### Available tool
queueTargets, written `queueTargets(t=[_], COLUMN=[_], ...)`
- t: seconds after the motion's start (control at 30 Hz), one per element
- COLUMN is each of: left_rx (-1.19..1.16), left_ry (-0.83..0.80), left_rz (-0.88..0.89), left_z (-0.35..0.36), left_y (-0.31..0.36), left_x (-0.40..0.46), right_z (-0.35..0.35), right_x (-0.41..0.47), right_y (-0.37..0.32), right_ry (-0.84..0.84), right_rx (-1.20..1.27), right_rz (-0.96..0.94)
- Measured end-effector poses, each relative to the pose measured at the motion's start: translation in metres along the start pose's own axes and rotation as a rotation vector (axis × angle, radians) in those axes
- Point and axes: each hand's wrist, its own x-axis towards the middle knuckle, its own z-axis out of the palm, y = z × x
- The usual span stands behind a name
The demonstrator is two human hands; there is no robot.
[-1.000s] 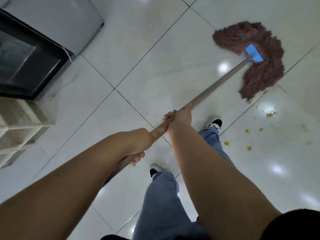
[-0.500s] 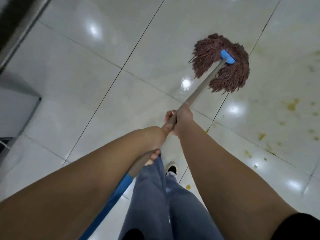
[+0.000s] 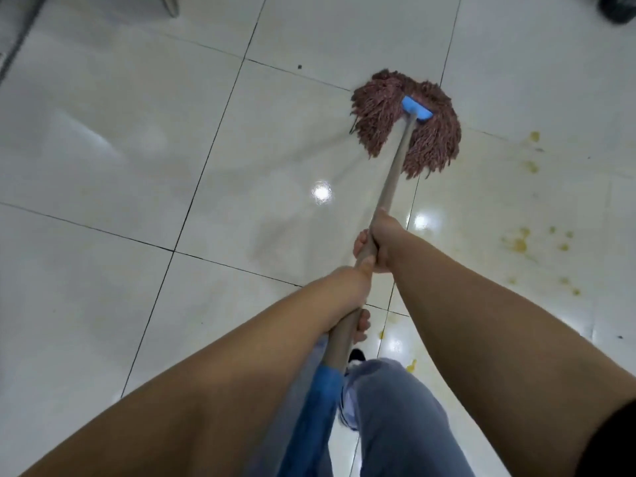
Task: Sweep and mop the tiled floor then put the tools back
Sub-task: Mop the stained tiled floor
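Note:
A mop with a reddish-brown string head and a blue clamp lies spread on the white tiled floor ahead of me. Its grey handle runs back toward my body and ends in a blue grip. My right hand grips the handle farther forward. My left hand grips it just behind, fingers curled under the shaft. A damp grey streak trails on the tiles left of the handle.
Yellow spots and smears dot the tiles to the right of the mop and near my feet. A dark object sits at the top right corner. A grey furniture edge shows at the top left.
The view has turned, and the mop head has slid left across the tiles, away from the yellow spots. Both hands keep their grip on the handle. The black cabinet has left the view.

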Motion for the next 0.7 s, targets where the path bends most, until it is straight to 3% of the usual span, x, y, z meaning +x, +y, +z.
queueTargets(t=[0.23,0.43,0.7], left_rx=[-0.011,0.036,-0.015], left_ry=[-0.008,0.009,0.103], left_rz=[-0.018,0.126,0.032], left_z=[-0.007,-0.008,-0.008], left_y=[0.089,0.146,0.072], left_x=[0.014,0.025,0.041], right_z=[0.012,0.016,-0.001], right_x=[0.035,0.048,0.051], right_y=[-0.086,-0.142,-0.071], right_ry=[-0.035,-0.072,-0.229], right_rx=[-0.042,-0.053,0.069], right_rz=[-0.035,-0.149,-0.08])
